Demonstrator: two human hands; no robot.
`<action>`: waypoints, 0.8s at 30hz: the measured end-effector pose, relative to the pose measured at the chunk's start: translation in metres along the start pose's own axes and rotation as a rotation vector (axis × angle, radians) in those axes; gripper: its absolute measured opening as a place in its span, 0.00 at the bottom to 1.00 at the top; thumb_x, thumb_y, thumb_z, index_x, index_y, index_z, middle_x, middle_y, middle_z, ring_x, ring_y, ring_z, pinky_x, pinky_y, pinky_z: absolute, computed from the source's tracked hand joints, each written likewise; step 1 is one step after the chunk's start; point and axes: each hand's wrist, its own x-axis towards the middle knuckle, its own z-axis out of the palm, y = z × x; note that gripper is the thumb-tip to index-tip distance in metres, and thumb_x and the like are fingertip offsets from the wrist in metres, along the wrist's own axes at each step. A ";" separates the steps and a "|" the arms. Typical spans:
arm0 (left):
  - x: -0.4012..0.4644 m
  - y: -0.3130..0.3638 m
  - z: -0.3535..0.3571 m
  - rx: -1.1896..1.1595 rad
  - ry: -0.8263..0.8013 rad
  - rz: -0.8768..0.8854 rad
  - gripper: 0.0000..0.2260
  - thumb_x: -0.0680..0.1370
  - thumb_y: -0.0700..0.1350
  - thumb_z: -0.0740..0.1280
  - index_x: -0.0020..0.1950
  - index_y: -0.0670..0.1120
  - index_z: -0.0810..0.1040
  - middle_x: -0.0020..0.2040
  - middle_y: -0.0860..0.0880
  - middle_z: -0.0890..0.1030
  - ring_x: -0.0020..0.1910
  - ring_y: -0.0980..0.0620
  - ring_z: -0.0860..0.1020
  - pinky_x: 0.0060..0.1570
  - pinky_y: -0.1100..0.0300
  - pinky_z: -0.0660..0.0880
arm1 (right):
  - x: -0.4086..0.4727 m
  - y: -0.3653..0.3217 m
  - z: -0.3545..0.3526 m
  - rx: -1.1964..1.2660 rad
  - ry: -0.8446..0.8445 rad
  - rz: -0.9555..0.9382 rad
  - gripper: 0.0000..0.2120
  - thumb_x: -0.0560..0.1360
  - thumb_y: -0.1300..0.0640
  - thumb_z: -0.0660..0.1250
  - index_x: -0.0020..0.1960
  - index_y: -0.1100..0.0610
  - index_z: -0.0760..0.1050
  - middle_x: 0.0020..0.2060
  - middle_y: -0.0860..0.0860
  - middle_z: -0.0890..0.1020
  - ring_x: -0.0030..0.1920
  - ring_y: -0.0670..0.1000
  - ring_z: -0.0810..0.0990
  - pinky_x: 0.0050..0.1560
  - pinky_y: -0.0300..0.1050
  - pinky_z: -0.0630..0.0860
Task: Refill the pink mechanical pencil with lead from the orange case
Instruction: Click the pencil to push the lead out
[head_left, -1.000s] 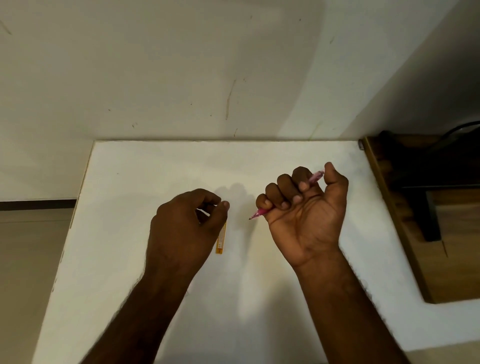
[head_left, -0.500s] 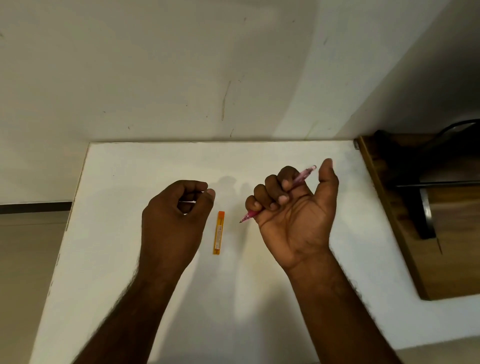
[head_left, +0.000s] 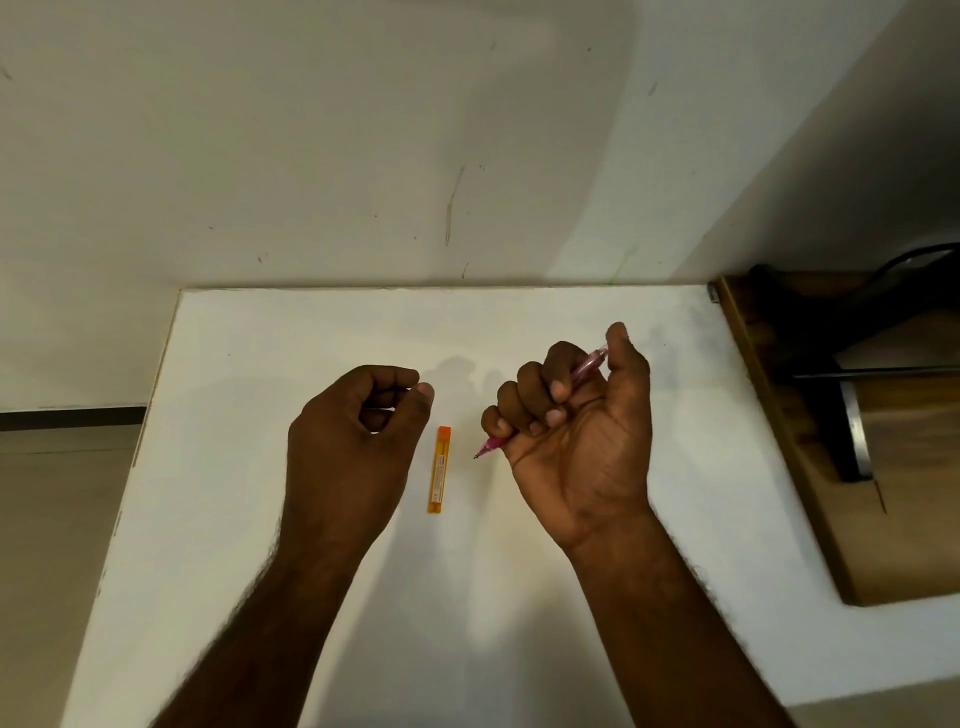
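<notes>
— Where's the case?

— Flat on the white table (head_left: 519, 597), between the two hands. The case (head_left: 439, 469) is orange, slim, lying lengthwise, touched by neither hand.

— And the pencil?

— In the right hand (head_left: 576, 441). The fingers are curled round the barrel, palm turned up, thumb raised near the top end. The pencil (head_left: 589, 362) runs slantwise through the fist: pink top poking out by the thumb, tip sticking out below the little finger, pointing down toward the case but clear of it.

— The left one?

— The left hand (head_left: 353, 441) hovers just beside the case, loosely curled, thumb and forefinger tips nearly meeting. Whether something thin is pinched there, I can't tell; a lead would be too fine to see from here.

— How would you handle these things?

— Lightly, I'd say. The pencil looks like light, smooth plastic, stiff enough, so a grip on the barrel suits it, leaving the top free. The case is surely light too, and could skid on that table; I'd pinch it by its long sides. The leads are the worry: brittle, I'd guess, and they'd snap if bent or squeezed. Hold one near its end and feed it straight.
</notes>
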 end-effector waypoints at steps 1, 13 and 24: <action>0.000 0.001 0.000 0.005 -0.002 0.003 0.08 0.76 0.53 0.71 0.51 0.52 0.83 0.43 0.55 0.85 0.43 0.57 0.83 0.46 0.62 0.77 | 0.000 0.000 0.000 -0.001 0.002 -0.006 0.27 0.80 0.39 0.54 0.31 0.57 0.63 0.24 0.50 0.59 0.28 0.50 0.58 0.33 0.47 0.63; -0.002 0.002 -0.001 0.015 -0.007 0.014 0.08 0.76 0.52 0.70 0.52 0.51 0.84 0.43 0.56 0.85 0.43 0.57 0.84 0.44 0.66 0.75 | 0.000 0.000 0.002 -0.009 0.019 -0.025 0.30 0.80 0.37 0.54 0.28 0.57 0.64 0.21 0.50 0.61 0.26 0.49 0.57 0.31 0.46 0.63; -0.002 0.001 -0.001 0.016 -0.017 0.029 0.08 0.76 0.53 0.71 0.52 0.52 0.83 0.43 0.56 0.85 0.43 0.57 0.83 0.44 0.66 0.75 | -0.001 0.002 0.000 0.004 -0.024 -0.004 0.31 0.79 0.34 0.53 0.29 0.58 0.65 0.22 0.50 0.60 0.27 0.50 0.59 0.33 0.47 0.64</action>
